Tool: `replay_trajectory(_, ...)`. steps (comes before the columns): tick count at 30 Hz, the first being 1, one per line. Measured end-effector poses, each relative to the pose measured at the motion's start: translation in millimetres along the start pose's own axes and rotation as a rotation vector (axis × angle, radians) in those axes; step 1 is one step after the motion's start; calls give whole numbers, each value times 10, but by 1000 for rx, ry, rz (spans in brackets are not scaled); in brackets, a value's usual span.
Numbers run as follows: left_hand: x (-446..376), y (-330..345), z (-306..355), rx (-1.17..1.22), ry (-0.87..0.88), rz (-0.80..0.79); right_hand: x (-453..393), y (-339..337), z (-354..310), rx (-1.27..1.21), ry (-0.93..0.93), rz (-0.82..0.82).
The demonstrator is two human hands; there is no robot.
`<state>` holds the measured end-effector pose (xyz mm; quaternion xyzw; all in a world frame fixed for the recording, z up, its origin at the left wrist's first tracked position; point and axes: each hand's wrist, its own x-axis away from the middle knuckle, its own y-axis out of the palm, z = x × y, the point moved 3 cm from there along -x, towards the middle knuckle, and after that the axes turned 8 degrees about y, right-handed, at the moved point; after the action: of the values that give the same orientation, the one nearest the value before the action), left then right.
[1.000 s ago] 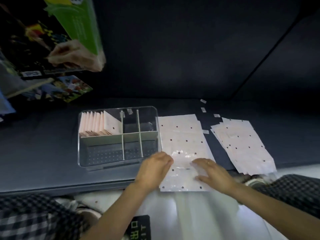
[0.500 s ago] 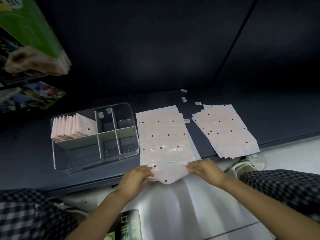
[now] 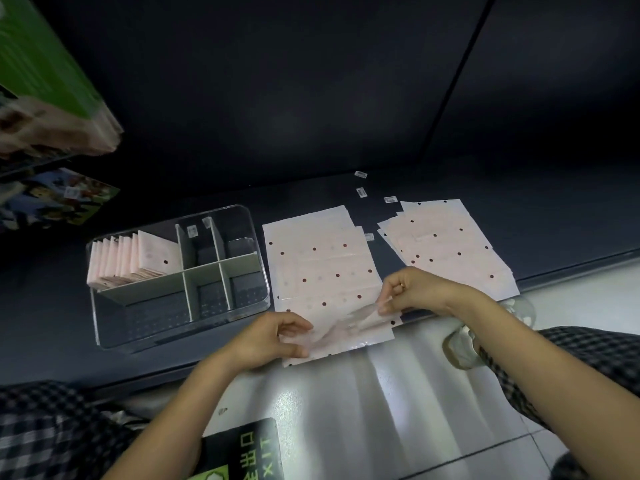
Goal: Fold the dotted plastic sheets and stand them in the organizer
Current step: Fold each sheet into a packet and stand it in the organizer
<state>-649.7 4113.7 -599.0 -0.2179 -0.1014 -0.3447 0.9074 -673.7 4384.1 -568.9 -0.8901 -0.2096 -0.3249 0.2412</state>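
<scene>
Dotted plastic sheet [image 3: 341, 327] now lifts at its near edge, pinched by left hand [image 3: 273, 339] and right hand [image 3: 414, 289], so folding has begun.

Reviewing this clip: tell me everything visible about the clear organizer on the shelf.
The organizer is a clear plastic box with rounded corners, split by pale dividers into several compartments. It sits flat on the dark shelf, left of the flat dotted sheets. Its back-left compartment holds a row of folded sheets standing on edge; the other compartments look empty apart from two small labels on the dividers. Neither hand touches it.
</scene>
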Motion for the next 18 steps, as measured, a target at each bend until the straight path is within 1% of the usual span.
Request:
replay_trajectory(3, -3, -8, -53, -41, -7, 20, -25, 37, -12, -38, 38, -33)
replay_trajectory(6, -1, -48, -85, -4, -27, 58, -37, 15, 33, -127, 148, -160)
replay_trajectory(8, -22, -80, -75, -13, -40, 94, -49, -19, 45, -142, 173, -187)
replay_trajectory(9, -34, -95, -65, 12, -50, 118, -68, -41, 43, -145, 162, -156)
replay_trajectory(11, -66, -127, -38, 108, -65, 175, -125, -87, 18, -185, 109, -46)
replay_trajectory(13, -104, -162, 18, 122, -24, 263, -197, -134, -22, -212, 40, 71)
replay_trajectory(14, -121, -181, 55, 75, 14, 333, -241, -155, -40, -224, 15, 122)
replay_trajectory(16, -126, -195, 154, -110, 93, 513, -347, -186, -53, -268, -14, 233)
replay_trajectory(18, -124, -169, 244, -294, 184, 663, -467, -224, -42, -310, -42, 388)
